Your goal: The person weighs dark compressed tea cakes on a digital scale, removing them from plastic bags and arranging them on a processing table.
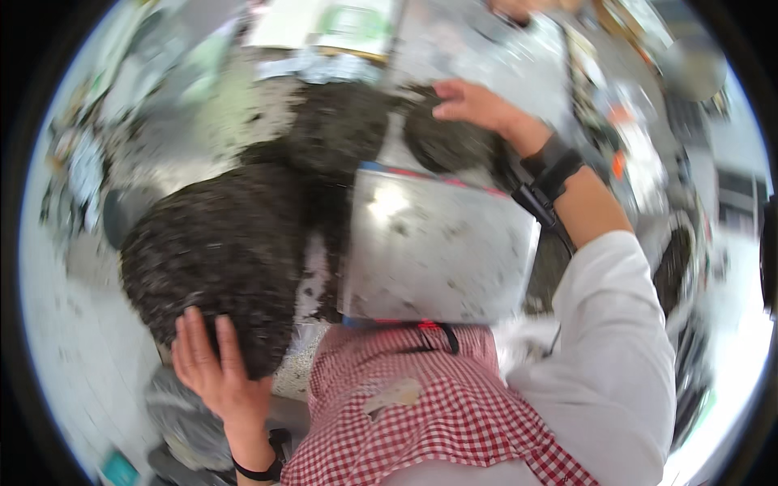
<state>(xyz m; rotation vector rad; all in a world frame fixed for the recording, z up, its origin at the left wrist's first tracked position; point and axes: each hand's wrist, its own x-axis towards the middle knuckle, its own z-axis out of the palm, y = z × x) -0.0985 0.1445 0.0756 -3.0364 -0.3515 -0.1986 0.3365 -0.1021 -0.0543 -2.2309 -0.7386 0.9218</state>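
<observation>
My left hand [209, 364] rests with its fingers spread on the near edge of a large heap of dark, shredded-looking material [213, 255]. On the right, my right hand [465, 106] reaches over a smaller dark mound [447, 143], its fingers a little bent; whether they touch or grip any of it is too blurred to tell. Another dark pile [340, 124] lies between the two. A metal-topped digital scale [440, 249], speckled with dark bits, stands right in front of my body, with red lit displays at its edge.
Behind the mounds are a white and green box [355, 27] and a sheet of clear plastic [486, 54]. Part of another person's hand [523, 7] shows at the top. A grey cylindrical container [124, 212] stands left of the heap. Plastic bags [188, 413] lie below it.
</observation>
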